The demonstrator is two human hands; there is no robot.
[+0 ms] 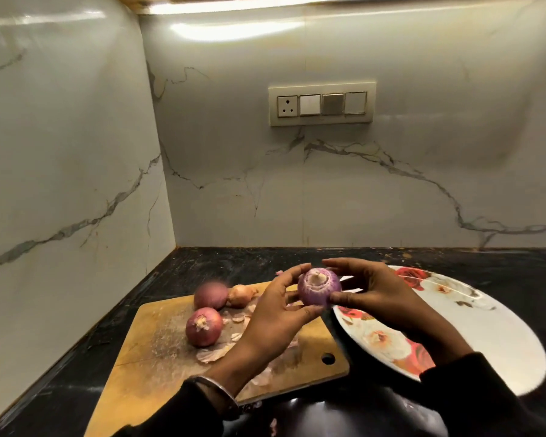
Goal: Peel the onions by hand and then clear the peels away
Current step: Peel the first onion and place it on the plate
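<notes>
A peeled purple onion (319, 287) sits at center frame, lifted above the desk (202, 263), root end facing up. The left hand (276, 313) grips it from the left with thumb and curled fingers; the right hand (372, 293) grips it from the right. Below and left, a wooden cutting board (158, 351) carries 3 unpeeled onions: 1 nearest (203, 326), 1 behind it (211, 295), and a smaller pale 1 (241, 294), with loose peels (212, 354) scattered around them. A floral plate (486, 326) lies at lower right. A switch panel (321, 105) on the marble wall shows no readable writing.
</notes>
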